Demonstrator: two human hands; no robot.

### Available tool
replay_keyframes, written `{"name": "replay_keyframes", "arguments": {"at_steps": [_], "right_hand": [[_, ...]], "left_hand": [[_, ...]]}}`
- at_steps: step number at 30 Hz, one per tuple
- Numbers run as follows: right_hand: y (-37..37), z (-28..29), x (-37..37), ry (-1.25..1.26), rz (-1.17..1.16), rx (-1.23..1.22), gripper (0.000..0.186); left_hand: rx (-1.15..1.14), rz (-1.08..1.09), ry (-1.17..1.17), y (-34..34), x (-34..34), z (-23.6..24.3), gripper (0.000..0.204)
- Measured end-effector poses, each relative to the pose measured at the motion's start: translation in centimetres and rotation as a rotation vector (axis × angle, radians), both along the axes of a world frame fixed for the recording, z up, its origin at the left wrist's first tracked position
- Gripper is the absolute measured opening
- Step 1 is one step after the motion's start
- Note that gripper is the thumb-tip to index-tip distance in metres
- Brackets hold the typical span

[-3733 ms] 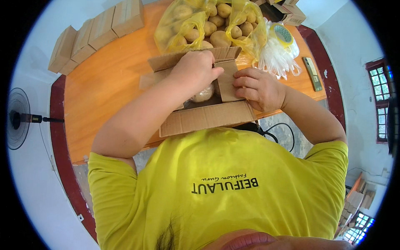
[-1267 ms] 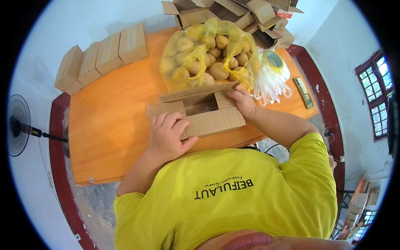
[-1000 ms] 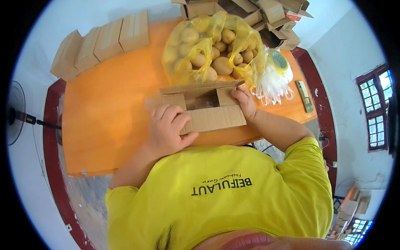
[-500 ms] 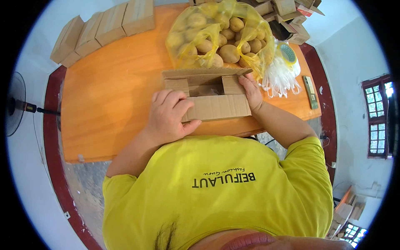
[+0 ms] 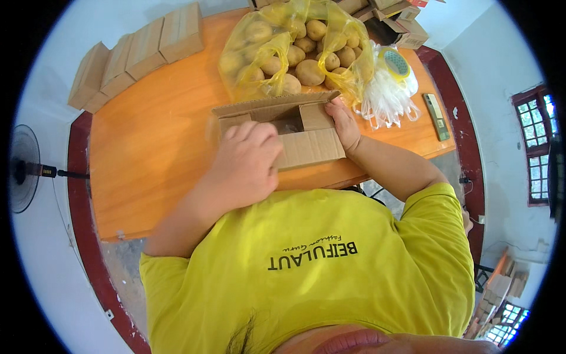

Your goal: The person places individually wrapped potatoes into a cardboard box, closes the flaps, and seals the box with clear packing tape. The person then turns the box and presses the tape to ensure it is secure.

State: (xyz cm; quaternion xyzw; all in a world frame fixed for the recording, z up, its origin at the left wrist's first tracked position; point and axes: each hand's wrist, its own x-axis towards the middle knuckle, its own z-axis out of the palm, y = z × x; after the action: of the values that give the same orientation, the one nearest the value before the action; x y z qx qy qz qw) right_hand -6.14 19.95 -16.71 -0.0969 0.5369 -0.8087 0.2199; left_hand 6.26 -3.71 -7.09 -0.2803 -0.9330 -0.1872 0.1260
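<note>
A small cardboard box [image 5: 309,147] stands at the table's near edge with its top flaps raised. Inside its dark opening lies something clear, perhaps plastic, too dim to name. My right hand [image 5: 346,127] grips the box's right end, the thumb by the raised far flap. Slightly smeared by motion, my left hand [image 5: 247,156] is bent over the left end and near flap, fingers curled together. It covers that corner, so the fingertips are partly hidden. Just beyond the box sits a yellow translucent bag [image 5: 265,88] full of potatoes [image 5: 310,72].
Several closed cardboard boxes [image 5: 144,50] line the far left of the orange table [image 5: 153,141]. Right of the potatoes lie white plastic bags [image 5: 386,97] with a tape roll [image 5: 394,64] on them, and a green phone-like slab [image 5: 436,117]. Open cartons [image 5: 401,29] are piled far right.
My left hand has moved right along the box's near flap, and its fingers are more curled over the opening. My right hand keeps its hold. The whole view has shifted slightly.
</note>
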Motion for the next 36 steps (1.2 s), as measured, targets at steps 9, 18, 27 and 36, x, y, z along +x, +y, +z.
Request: {"name": "replay_keyframes", "arguments": {"at_steps": [9,18,27,36], "right_hand": [[-0.5,0.4,0.1,0.032,0.015,-0.05,0.031],[-0.5,0.6,0.5,0.126,0.012,-0.027,0.029],[-0.4,0.5,0.5,0.101,0.03,-0.016,0.029],[-0.2,1.1,0.6,0.104,0.052,0.027,0.036]], "left_hand": [[0.199,0.1,-0.239,3.7,-5.3,-2.8,0.02],[0.213,0.103,-0.434,3.7,-4.9,-2.7,0.053],[0.168,0.027,-0.448,3.3,-5.5,-3.4,0.057],[0.237,0.047,-0.425,3.3,-5.5,-3.6,0.064]]}}
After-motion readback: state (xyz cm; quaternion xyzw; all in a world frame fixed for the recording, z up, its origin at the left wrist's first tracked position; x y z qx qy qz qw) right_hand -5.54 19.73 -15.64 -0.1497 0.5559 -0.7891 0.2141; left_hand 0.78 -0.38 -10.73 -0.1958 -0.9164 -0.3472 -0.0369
